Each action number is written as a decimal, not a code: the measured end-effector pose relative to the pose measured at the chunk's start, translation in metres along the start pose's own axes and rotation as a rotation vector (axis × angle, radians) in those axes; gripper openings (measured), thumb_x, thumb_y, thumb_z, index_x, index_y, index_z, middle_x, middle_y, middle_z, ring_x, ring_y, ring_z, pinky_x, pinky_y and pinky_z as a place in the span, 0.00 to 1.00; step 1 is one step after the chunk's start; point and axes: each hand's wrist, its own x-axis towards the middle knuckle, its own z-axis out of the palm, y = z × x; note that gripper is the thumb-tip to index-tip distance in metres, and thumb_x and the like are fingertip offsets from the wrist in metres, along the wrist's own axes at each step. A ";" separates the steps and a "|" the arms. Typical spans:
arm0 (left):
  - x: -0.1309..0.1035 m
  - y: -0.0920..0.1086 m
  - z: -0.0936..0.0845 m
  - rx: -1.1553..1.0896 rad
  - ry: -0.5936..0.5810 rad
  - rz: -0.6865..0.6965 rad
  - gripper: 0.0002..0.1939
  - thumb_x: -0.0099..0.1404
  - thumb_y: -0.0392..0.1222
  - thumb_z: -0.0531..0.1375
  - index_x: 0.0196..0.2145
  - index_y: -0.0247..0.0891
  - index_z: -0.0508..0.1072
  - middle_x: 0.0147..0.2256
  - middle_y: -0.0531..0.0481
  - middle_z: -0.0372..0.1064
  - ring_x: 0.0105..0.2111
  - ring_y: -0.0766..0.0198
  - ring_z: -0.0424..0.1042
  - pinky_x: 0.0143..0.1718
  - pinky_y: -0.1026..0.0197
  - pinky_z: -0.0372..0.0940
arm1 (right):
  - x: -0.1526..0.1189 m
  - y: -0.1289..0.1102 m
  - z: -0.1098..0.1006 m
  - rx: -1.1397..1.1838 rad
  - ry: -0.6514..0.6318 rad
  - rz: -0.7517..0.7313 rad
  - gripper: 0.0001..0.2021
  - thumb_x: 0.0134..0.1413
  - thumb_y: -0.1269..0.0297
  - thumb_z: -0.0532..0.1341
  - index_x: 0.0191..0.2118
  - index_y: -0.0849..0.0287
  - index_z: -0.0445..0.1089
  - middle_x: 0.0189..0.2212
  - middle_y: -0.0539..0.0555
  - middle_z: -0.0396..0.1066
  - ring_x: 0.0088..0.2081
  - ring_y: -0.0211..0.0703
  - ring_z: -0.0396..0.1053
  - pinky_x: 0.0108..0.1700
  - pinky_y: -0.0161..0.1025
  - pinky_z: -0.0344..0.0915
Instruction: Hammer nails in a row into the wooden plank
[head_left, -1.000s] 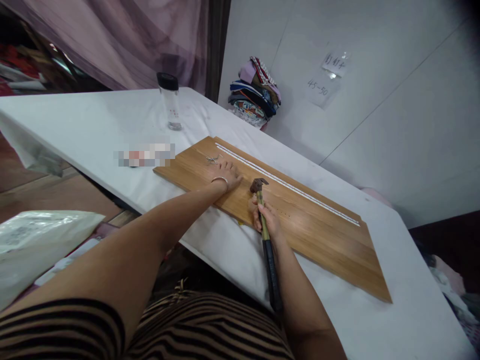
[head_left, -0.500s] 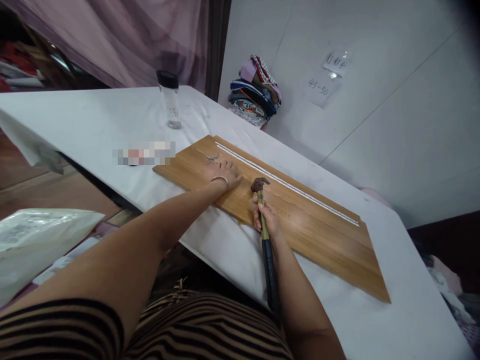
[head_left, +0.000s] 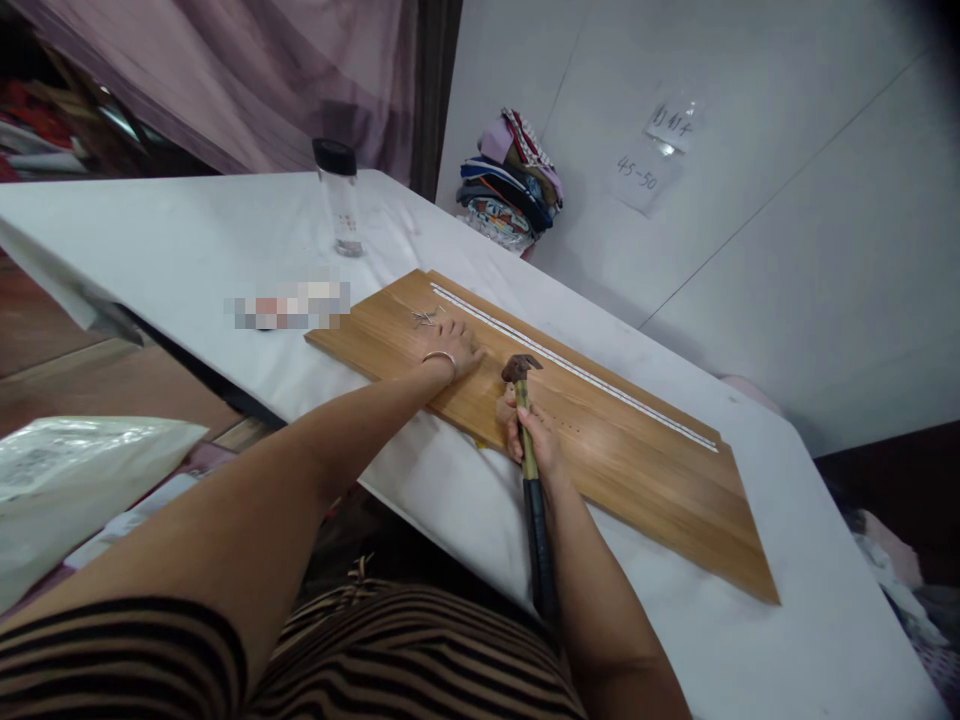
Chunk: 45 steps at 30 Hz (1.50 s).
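Note:
A long wooden board (head_left: 637,470) lies on a table covered in white cloth. My left hand (head_left: 456,348) rests flat on the board's left part with fingers spread, beside a small heap of nails (head_left: 426,318). My right hand (head_left: 531,432) is wrapped round the hammer (head_left: 530,465), whose rusty head is just above or on the board; which one I cannot tell. Two thin white strips (head_left: 570,366) run along the board's far edge. A short row of small dark dots marks the board right of the hammer.
A clear bottle with a black lid (head_left: 340,200) stands toward the table's far left. Nearer is a blurred-out item (head_left: 289,305). Folded clothes (head_left: 511,185) are stacked by the wall. A plastic bag (head_left: 82,490) lies at lower left.

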 end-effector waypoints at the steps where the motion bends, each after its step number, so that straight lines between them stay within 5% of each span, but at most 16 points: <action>1: 0.000 0.000 0.000 -0.003 0.001 -0.001 0.30 0.74 0.54 0.50 0.62 0.32 0.74 0.67 0.32 0.66 0.69 0.41 0.60 0.68 0.43 0.53 | 0.000 0.000 0.000 -0.006 0.000 0.000 0.23 0.50 0.45 0.70 0.44 0.56 0.69 0.18 0.40 0.67 0.12 0.31 0.54 0.14 0.32 0.51; 45: 0.000 -0.001 0.000 -0.010 0.008 0.009 0.30 0.74 0.55 0.49 0.61 0.35 0.74 0.66 0.33 0.67 0.68 0.41 0.60 0.68 0.43 0.52 | 0.002 0.006 -0.005 -0.019 -0.026 -0.018 0.18 0.54 0.47 0.68 0.44 0.52 0.70 0.20 0.41 0.66 0.12 0.32 0.55 0.15 0.32 0.53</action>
